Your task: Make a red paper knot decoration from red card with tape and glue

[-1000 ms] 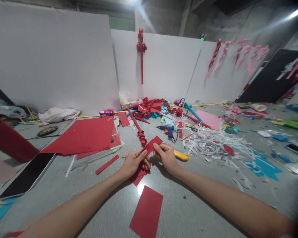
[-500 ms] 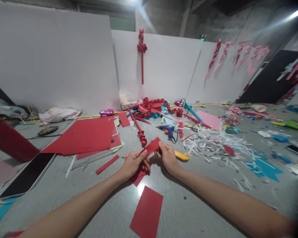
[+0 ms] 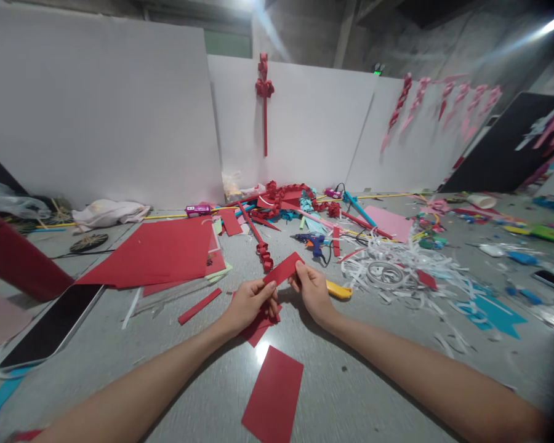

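Observation:
Between my two hands is a narrow piece of red paper [image 3: 282, 269], tilted up to the right. My left hand [image 3: 253, 303] pinches its lower left end, thumb on top. At the right end, my right hand [image 3: 313, 289] grips the edge between thumb and fingers. Beneath my left hand lies more red paper [image 3: 257, 331] on the floor, partly hidden by the fingers. A red paper rectangle [image 3: 273, 394] rests closer to me. To the left is a thin red strip [image 3: 199, 306]. A yellow utility knife [image 3: 338, 290] lies just beyond my right wrist.
A blue glue gun [image 3: 312, 241] and curled red paper chains [image 3: 264, 255] lie ahead. White paper shreds [image 3: 397, 271] spread to the right. Large red sheets [image 3: 166, 252] and a phone-like black slab [image 3: 50, 332] are at left. White panels [image 3: 295, 123] stand behind.
My right thumb and fingers have shifted slightly right, toward the end of the red paper, uncovering more of it. My left hand stays nearly in place.

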A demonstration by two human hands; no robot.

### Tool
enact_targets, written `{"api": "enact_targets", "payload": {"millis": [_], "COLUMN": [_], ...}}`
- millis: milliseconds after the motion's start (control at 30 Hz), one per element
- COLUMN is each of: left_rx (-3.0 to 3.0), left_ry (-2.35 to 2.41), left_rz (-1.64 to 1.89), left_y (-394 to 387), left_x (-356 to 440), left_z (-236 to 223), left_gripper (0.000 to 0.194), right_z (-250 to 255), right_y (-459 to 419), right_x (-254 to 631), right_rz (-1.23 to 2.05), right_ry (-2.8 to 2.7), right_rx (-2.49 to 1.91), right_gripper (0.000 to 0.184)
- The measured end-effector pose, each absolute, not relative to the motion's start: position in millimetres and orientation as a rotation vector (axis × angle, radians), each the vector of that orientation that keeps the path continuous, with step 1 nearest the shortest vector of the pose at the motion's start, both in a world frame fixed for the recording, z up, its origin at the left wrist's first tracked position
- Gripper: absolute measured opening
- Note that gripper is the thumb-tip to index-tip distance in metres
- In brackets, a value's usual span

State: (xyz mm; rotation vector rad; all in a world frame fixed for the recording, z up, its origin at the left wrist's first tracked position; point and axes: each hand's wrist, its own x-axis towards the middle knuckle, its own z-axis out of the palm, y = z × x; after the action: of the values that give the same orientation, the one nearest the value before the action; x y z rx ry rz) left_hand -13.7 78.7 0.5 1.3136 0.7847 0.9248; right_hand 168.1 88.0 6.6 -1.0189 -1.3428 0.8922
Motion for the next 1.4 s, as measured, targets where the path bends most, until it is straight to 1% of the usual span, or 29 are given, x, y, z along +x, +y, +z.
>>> {"api": "enact_targets", "payload": {"millis": [133,233,367,467,600,767,967,1100,1200,1400], "left_rx": [1.338,1.355,1.357,1.340,1.330,1.298,1.358,1.389,1.317,1.256], "left_ry": [0.791,0.801,0.804,0.810,0.822,0.887,0.889,0.859,0.830,0.786], "left_rz": [0.920,0.917,0.926,0.923,0.920,0.984,0.951,0.904,0.968,1.101], "left_y": [78,77,78,78,75,75,74,73,75,81], "left_x": [-14,-14,-13,-13,-14,-16,-16,-15,-14,-15], "left_z": [1,4,5,5,8,10,12,12,9,5], "left_gripper": [0.051,0.051,0.048,0.047,0.045,0.044,0.047,0.049,0.049,0.047], "right_z": [4,3,6,6,3,-1,1,8,11,9], "right_y": [87,87,88,90,95,100,96,89,87,86], "right_x": [168,167,166,166,168,172,170,169,169,168], "right_rz": [1.057,1.062,1.016,0.983,0.957,0.975,1.053,0.988,0.946,0.907], "right_ry": [-1.519,-1.592,-1.478,-1.346,-1.203,-1.163,-1.184,-1.305,-1.346,-1.457], "right_rx": [-1.033,-1.078,-1.112,-1.080,-1.018,-0.973,-0.914,-0.971,-0.996,-1.005], "right_gripper": [0.053,0.053,0.056,0.055,0.058,0.059,0.054,0.049,0.047,0.032]}}
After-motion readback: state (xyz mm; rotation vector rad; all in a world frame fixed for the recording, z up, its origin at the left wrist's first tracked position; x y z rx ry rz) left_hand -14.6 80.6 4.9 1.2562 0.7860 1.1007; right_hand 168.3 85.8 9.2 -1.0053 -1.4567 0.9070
